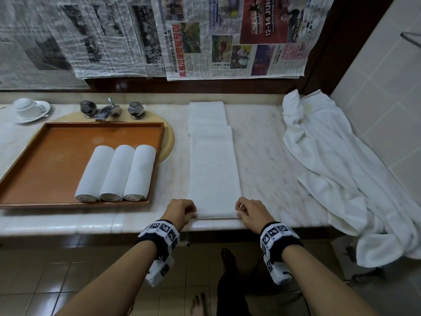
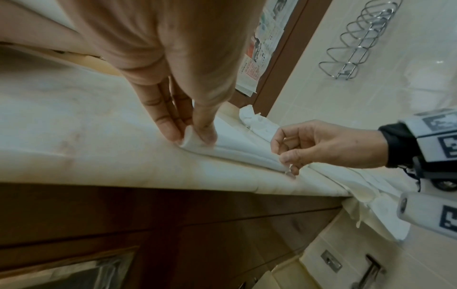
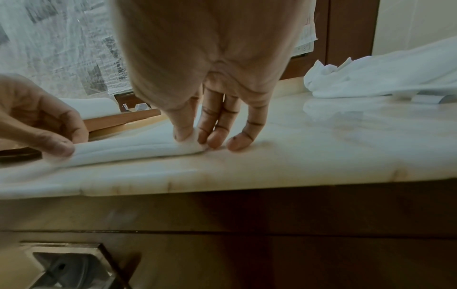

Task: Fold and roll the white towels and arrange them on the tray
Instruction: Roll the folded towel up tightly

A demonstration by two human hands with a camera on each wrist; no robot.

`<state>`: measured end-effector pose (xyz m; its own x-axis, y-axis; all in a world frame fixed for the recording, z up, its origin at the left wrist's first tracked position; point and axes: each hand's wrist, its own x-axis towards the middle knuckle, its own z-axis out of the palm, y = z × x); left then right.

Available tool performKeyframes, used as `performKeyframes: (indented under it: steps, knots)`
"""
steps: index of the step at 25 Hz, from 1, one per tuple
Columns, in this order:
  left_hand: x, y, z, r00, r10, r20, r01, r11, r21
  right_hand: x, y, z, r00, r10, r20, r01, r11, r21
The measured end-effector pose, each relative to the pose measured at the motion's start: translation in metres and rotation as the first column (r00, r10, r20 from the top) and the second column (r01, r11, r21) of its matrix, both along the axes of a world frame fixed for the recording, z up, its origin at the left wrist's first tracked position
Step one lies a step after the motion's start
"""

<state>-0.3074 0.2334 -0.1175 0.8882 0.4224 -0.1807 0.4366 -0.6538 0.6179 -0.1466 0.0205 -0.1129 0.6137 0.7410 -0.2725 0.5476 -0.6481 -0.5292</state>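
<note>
A white towel [image 1: 213, 169], folded into a long narrow strip, lies on the marble counter [image 1: 268, 156] and runs away from me. My left hand [image 1: 181, 210] pinches its near left corner [image 2: 190, 139] between thumb and fingers. My right hand [image 1: 249, 212] pinches the near right corner [image 3: 191, 143] the same way. The near edge is lifted slightly into a small fold. Three rolled white towels [image 1: 117, 173] lie side by side on the wooden tray [image 1: 45, 169] to the left.
A heap of loose white towels [image 1: 341, 165] covers the counter's right end and hangs over its edge. Behind the tray stand a tap [image 1: 109, 110] and an upturned cup on a saucer [image 1: 29, 109]. Newspaper [image 1: 136, 35] covers the wall behind.
</note>
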Motion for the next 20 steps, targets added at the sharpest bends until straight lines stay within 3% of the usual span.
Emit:
performKeyframes:
  steps: [6, 12, 17, 20]
  knots:
    - [0.011, 0.001, 0.000, 0.997, 0.014, -0.070, -0.011, 0.999, 0.043, 0.001, 0.007, 0.004, 0.996, -0.081, -0.030, 0.080, 0.997, -0.020]
    - [0.018, -0.001, 0.003, 0.988, 0.014, -0.152, 0.003, 0.994, 0.108, -0.002, 0.010, 0.006, 0.992, -0.122, 0.037, 0.124, 0.991, -0.043]
    - [0.019, -0.020, 0.002, 0.974, -0.124, -0.191, 0.179, 0.934, 0.308, -0.011, 0.018, 0.001, 0.987, -0.016, 0.161, 0.019, 1.000, -0.018]
    - [0.012, -0.029, -0.001, 0.975, -0.118, -0.187, 0.175, 0.928, 0.329, -0.020, 0.016, -0.006, 0.984, 0.025, 0.174, -0.027, 1.000, 0.010]
